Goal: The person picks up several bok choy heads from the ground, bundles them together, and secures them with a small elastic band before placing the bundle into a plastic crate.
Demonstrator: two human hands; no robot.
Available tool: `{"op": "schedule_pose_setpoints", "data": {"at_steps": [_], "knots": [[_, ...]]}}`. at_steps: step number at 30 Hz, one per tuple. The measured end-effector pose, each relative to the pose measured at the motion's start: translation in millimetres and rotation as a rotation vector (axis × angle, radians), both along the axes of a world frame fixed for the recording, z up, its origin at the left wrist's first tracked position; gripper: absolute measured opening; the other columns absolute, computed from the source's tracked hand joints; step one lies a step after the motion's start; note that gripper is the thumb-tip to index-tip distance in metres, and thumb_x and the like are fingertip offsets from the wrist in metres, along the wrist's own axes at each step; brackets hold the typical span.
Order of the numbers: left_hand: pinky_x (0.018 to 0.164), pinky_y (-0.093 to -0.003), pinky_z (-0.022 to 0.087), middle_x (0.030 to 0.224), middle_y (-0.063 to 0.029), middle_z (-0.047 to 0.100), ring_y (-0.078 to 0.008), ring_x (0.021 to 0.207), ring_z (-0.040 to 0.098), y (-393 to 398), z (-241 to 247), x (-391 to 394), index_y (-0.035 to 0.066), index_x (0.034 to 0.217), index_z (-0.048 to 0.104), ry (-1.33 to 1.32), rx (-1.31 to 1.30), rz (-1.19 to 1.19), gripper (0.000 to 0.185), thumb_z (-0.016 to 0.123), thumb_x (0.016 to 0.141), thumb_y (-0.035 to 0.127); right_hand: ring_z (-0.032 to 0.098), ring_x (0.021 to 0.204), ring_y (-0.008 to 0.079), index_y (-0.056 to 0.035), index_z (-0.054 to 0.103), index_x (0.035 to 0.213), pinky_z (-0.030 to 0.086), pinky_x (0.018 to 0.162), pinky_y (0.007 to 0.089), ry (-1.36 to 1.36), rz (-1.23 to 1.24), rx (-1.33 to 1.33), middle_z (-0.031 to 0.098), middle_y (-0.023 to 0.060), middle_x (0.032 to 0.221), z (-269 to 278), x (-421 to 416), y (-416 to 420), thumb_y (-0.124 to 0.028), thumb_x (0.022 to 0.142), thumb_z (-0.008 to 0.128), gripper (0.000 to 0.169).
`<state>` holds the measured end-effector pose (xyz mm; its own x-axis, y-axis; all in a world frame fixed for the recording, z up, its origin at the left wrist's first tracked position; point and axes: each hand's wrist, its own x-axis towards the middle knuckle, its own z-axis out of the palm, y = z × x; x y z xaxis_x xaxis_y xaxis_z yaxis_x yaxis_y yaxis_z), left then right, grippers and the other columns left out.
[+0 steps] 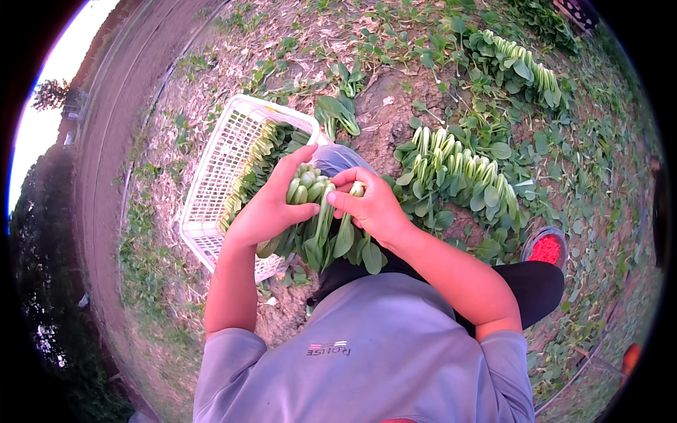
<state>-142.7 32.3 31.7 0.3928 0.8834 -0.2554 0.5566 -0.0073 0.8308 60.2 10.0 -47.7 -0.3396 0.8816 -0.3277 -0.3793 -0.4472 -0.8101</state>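
Observation:
My left hand [267, 206] is curved around a bunch of bok choy [304, 191], its thumb across the near side. The pale stem ends point up and the green leaves hang down over my lap. At the bunch's right side, my right hand [373, 206] pinches a single bok choy head [345, 235] between thumb and fingers, near its cut white base. Under and beside my left hand, a white plastic mesh basket [209, 177] stands tilted on the ground. Packed rows of bok choy [254, 164] lie inside it along one side.
Right of my hands lies a row of bok choy [460, 164], with another row [521, 66] farther off. A few loose heads [338, 113] rest beyond the basket. My shoe [546, 248] is at the right. Leaf scraps cover the soil, and a dirt track [116, 106] runs along the left.

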Motion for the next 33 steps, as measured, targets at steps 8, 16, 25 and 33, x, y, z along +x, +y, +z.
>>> {"op": "schedule_pose_setpoints", "data": {"at_steps": [8, 16, 25, 33], "knots": [[0.114, -0.0357, 0.042, 0.151, -0.0106, 0.046, -0.0205, 0.133, 0.052, 2.3, 2.7, 0.2, 0.013, 0.161, 0.037, -0.104, -0.120, 0.072, 0.096, 0.080, 0.078, -0.004, 0.067, 0.076, 0.0104, 0.0000, 0.062, 0.111, 0.055, 0.067, 0.0270, -0.040, -0.022, 0.070, 0.068, 0.0046, 0.095, -7.2, -2.2, -2.1, -0.010, 0.094, 0.077, 0.025], [0.117, -0.0409, 0.041, 0.151, -0.0165, 0.043, -0.0313, 0.140, 0.047, -9.4, -10.6, 16.7, 0.012, 0.160, 0.036, 0.096, 0.194, 0.028, 0.092, 0.079, 0.079, -0.001, 0.067, 0.081, 0.0112, -0.0004, 0.057, 0.119, 0.051, 0.062, 0.0254, -0.007, -0.058, 0.118, 0.067, 0.0056, 0.098, -23.8, -13.1, -6.6, -0.009, 0.094, 0.074, 0.032], [0.117, -0.0407, 0.038, 0.148, -0.0168, 0.046, -0.0299, 0.140, 0.047, -12.8, -9.5, 18.2, 0.011, 0.158, 0.039, 0.106, 0.186, 0.067, 0.089, 0.076, 0.079, -0.002, 0.065, 0.098, 0.0128, -0.0007, 0.055, 0.131, 0.049, 0.067, 0.0268, 0.098, 0.002, -0.055, 0.067, 0.0089, 0.115, -18.3, 9.1, -26.8, -0.016, 0.103, 0.063, 0.034], [0.117, -0.0406, 0.039, 0.148, -0.0166, 0.046, -0.0297, 0.140, 0.047, -13.5, -13.5, 19.8, 0.011, 0.158, 0.040, 0.101, 0.211, 0.066, 0.087, 0.076, 0.079, -0.003, 0.063, 0.092, 0.0115, 0.0035, 0.059, 0.127, 0.054, 0.085, 0.0290, -0.064, -0.099, 0.132, 0.067, 0.0056, 0.103, -5.8, 5.3, -30.7, -0.016, 0.094, 0.077, 0.043]]}}
